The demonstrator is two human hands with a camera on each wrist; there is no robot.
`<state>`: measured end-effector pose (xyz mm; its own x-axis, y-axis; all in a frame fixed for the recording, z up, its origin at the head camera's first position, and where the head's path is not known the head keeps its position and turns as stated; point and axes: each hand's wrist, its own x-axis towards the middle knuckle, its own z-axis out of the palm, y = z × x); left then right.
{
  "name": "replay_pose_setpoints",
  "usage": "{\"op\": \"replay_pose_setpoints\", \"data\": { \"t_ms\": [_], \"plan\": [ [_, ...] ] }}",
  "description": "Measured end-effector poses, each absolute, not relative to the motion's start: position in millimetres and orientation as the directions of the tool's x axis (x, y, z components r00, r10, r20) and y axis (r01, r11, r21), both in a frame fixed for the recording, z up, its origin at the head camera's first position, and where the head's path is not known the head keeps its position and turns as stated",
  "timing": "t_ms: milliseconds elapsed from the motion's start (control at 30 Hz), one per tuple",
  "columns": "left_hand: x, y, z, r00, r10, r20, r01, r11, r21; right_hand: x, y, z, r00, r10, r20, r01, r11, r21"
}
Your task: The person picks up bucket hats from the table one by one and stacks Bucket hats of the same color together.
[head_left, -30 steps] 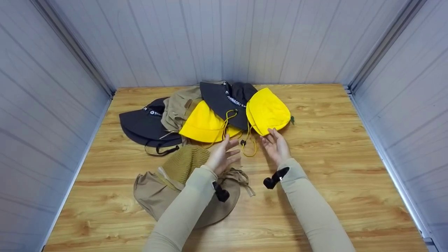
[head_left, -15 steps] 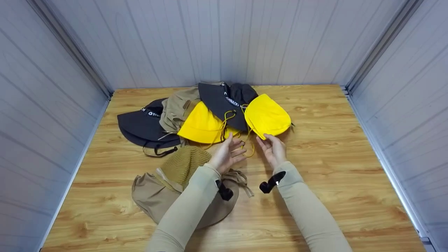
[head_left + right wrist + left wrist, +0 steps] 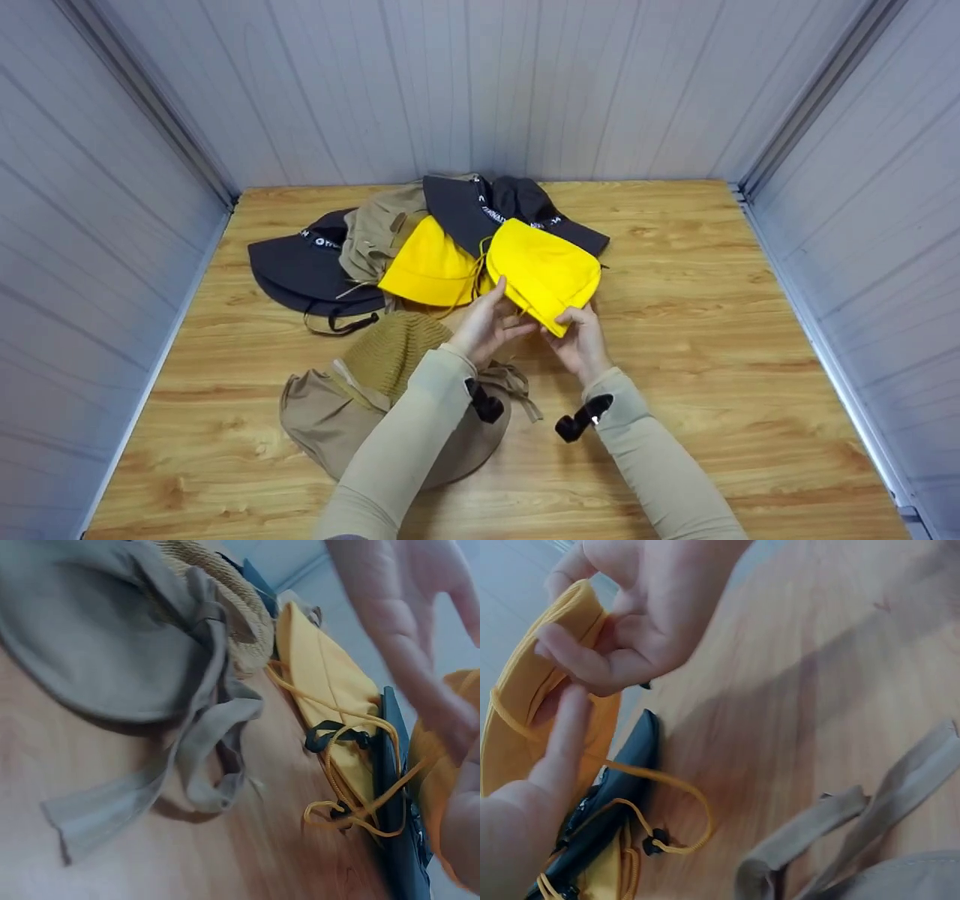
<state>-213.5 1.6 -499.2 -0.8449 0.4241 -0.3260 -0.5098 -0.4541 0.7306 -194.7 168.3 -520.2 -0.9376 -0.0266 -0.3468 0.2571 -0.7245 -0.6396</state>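
Note:
A folded yellow bucket hat (image 3: 544, 270) is held above the table, its near corner pinched between the thumb and fingers of my right hand (image 3: 581, 341). That pinch also shows in the left wrist view, where the hat (image 3: 510, 720) has a yellow cord with a black toggle (image 3: 655, 841) hanging from it. My left hand (image 3: 484, 322) is at the hat's left edge with thumb and fingers extended. One of its fingers (image 3: 566, 731) reaches against the hat in the left wrist view. Part of the left hand's contact is hidden behind the hat.
Behind lie a dark hat (image 3: 577, 232) with a lettered band, a second yellow hat (image 3: 427, 270), a khaki hat (image 3: 375, 240) and another dark hat (image 3: 307, 270). Nearer, under the left forearm, a wide-brimmed tan hat (image 3: 322, 420) with ribbed crown and ties lies on the wooden table (image 3: 750, 375).
The yellow hat has come off the dark hat, moving left and toward me in my right hand. More of the dark hat's brim shows. My left hand now meets the yellow hat's edge.

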Motion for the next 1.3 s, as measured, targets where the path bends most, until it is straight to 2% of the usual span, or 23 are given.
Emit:
{"op": "replay_pose_setpoints", "data": {
  "t_ms": [467, 867, 1300],
  "plan": [
    [-216.6, -7.6, -496.3, -0.901, 0.316, -0.299, -0.426, -0.504, 0.751, -187.7, 174.7, -518.6, -0.957, -0.025, -0.289, 0.234, -0.656, -0.717],
    [-213.4, -2.4, -500.4, -0.952, 0.171, -0.254, -0.304, -0.616, 0.727, -189.7, 175.7, -518.2, -0.933, -0.021, -0.358, 0.263, -0.719, -0.644],
    [-205.5, 6.9, -499.1, -0.957, 0.170, -0.234, -0.285, -0.691, 0.664, -190.4, 165.1, -514.4, -0.926, 0.081, -0.370, 0.151, -0.818, -0.556]
  ]
}}
